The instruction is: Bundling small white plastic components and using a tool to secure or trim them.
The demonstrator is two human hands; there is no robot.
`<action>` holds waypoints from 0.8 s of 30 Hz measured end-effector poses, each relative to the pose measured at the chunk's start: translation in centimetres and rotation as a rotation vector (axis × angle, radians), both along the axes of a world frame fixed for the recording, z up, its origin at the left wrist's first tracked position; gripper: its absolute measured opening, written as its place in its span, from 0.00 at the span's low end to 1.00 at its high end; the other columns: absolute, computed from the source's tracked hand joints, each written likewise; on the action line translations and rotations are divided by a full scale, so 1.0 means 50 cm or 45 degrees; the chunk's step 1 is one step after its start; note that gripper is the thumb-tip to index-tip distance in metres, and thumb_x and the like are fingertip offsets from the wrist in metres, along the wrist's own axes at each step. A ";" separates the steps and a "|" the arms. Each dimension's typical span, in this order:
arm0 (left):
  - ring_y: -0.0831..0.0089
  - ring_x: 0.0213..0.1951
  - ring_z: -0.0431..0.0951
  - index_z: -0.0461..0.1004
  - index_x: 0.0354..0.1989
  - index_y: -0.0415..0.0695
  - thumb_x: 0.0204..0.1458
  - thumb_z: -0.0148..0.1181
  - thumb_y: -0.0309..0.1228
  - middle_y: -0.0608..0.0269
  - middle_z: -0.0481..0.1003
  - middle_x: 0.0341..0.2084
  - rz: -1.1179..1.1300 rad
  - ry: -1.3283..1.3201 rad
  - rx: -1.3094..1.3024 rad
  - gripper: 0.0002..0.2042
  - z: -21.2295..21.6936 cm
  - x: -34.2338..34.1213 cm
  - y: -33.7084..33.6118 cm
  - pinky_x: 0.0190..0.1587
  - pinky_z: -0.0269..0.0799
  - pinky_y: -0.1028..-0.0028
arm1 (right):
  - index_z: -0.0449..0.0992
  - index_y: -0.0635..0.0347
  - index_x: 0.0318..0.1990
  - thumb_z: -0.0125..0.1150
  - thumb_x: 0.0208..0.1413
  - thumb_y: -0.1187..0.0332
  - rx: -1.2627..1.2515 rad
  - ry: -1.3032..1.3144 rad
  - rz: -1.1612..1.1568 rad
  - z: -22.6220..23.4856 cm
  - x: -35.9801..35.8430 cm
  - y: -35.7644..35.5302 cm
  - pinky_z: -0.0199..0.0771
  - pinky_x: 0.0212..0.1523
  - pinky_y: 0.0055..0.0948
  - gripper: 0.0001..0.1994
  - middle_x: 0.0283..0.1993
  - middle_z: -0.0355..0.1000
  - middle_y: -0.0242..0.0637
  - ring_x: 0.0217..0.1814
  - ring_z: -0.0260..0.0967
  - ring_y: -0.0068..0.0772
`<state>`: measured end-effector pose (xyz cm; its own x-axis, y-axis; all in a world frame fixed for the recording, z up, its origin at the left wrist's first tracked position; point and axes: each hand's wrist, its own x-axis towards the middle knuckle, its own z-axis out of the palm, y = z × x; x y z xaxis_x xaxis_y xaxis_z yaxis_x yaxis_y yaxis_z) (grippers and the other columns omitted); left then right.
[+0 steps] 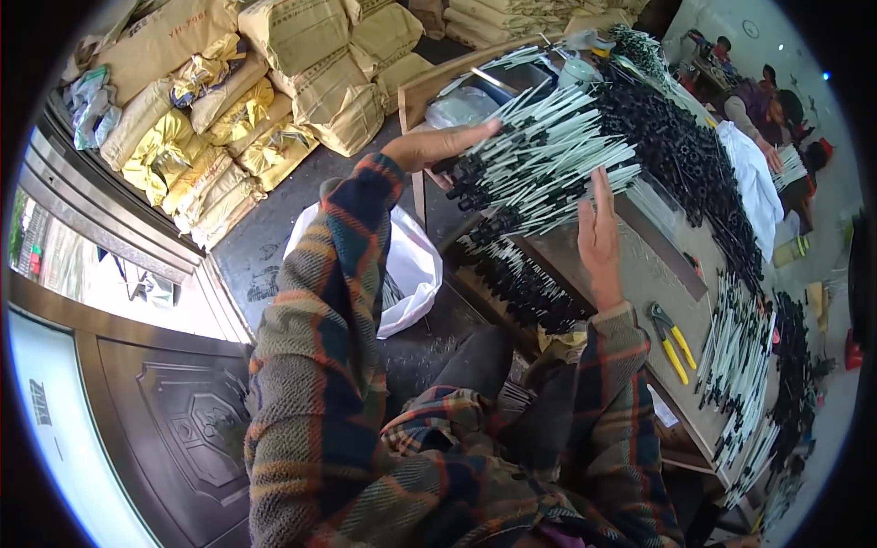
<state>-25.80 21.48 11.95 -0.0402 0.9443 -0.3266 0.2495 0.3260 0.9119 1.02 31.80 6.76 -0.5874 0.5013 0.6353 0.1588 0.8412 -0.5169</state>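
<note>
White rods with black tips lie bundled between 2 flat, empty hands, left hand and right hand, at the workbench's near edge.

Soft daylight, heavy fisheye bending

floor: dark | sacks: stacked | door: brown, panelled

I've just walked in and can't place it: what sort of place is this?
Probably a small workshop for hand assembly. The left hand and right hand press a big bundle of white rods with black tips on a workbench; yellow-handled pliers lie nearby, stuffed sacks are piled behind.
</note>
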 end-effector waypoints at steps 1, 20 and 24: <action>0.63 0.37 0.73 0.50 0.61 0.49 0.28 0.46 0.74 0.50 0.62 0.51 -0.034 0.054 -0.026 0.53 0.007 0.010 0.000 0.37 0.74 0.69 | 0.53 0.62 0.61 0.39 0.60 0.60 -0.016 0.026 -0.008 0.001 -0.001 -0.001 0.44 0.63 0.36 0.24 0.65 0.47 0.46 0.67 0.42 0.45; 0.46 0.62 0.45 0.41 0.63 0.37 0.33 0.41 0.74 0.40 0.45 0.61 0.204 -0.018 0.126 0.57 -0.008 0.099 0.145 0.56 0.48 0.47 | 0.48 0.65 0.61 0.40 0.60 0.54 -0.871 0.887 -0.190 -0.037 0.134 0.009 0.45 0.62 0.35 0.29 0.64 0.46 0.45 0.66 0.44 0.37; 0.52 0.63 0.45 0.42 0.63 0.39 0.36 0.44 0.71 0.48 0.44 0.62 0.185 -0.037 0.116 0.54 -0.025 0.109 0.179 0.58 0.45 0.51 | 0.52 0.64 0.59 0.39 0.60 0.53 -1.174 0.713 -0.049 -0.029 0.085 0.045 0.47 0.60 0.30 0.27 0.59 0.53 0.41 0.61 0.49 0.31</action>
<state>-20.36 30.41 10.72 -0.1706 0.9550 -0.2428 0.1788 0.2723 0.9454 5.27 34.03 5.30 -0.3041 0.9360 0.1771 -0.2788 0.0903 -0.9561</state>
